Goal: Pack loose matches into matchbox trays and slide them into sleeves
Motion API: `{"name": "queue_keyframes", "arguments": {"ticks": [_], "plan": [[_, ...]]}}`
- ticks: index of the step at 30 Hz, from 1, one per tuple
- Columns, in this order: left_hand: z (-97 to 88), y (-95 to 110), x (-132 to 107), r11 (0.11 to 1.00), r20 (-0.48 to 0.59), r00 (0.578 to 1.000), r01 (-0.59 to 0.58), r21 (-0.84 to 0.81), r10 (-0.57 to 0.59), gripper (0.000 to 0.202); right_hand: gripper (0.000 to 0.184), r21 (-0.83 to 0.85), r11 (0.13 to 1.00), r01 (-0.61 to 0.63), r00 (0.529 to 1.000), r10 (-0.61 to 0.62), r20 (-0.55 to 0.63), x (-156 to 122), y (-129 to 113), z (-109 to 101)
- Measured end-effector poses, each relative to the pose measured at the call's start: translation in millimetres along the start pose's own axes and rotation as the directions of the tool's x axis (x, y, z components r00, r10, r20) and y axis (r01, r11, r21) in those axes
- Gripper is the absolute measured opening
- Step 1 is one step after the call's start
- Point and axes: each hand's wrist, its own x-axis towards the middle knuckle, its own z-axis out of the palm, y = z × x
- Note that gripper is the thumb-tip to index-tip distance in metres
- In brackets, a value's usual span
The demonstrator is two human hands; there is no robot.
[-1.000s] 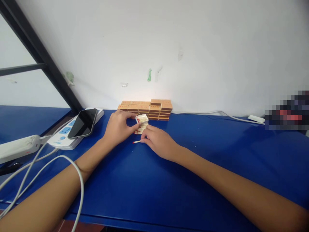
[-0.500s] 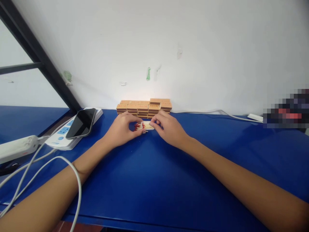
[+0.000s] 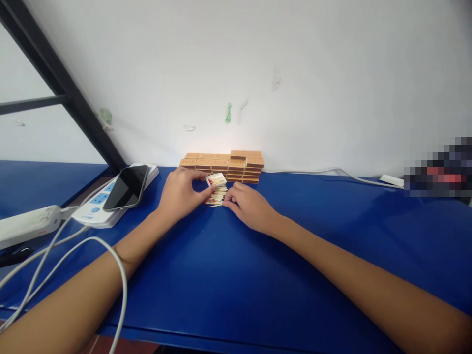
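Observation:
My left hand [image 3: 180, 192] pinches a small white matchbox tray [image 3: 216, 179] that holds red-tipped matches and is tilted up off the blue table [image 3: 228, 275]. Just below the tray lies a small heap of loose matches [image 3: 216, 198] on the table. My right hand [image 3: 248, 206] rests at the heap's right side, its fingers curled and its fingertips touching the matches. Behind both hands, a stack of tan matchboxes [image 3: 224, 166] stands against the white wall.
A dark phone [image 3: 127, 187] lies on a white power strip [image 3: 96, 206] at the left. White cables [image 3: 73, 250] loop over my left forearm. A black metal frame [image 3: 62, 83] slants at the upper left. A white cable [image 3: 332, 173] runs along the wall.
Half a second ago both hands held the tray and matches together near the stack. Now the left hand has lifted the tray, and the right hand has dropped to the loose matches.

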Motion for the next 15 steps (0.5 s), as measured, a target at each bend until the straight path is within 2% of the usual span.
{"name": "queue_keyframes", "arguments": {"ticks": [7,12,15], "plan": [[1.7,-2.7,0.3,1.000,0.022,1.000,-0.001,0.024,0.001,0.024,0.012,0.004,0.999,0.053,0.998,-0.053,0.039,-1.3,13.1,-11.2],[1.2,-2.5,0.4,0.999,0.081,0.996,-0.029,0.034,0.026,0.021,0.012,-0.024,0.999,0.031,0.999,-0.031,0.010,0.1,23.4,-23.2],[1.3,-2.1,0.5,0.998,0.104,0.994,-0.048,0.031,0.045,0.017,0.012,-0.046,0.999,0.014,0.998,-0.011,0.057,0.2,27.7,-28.4]]}}
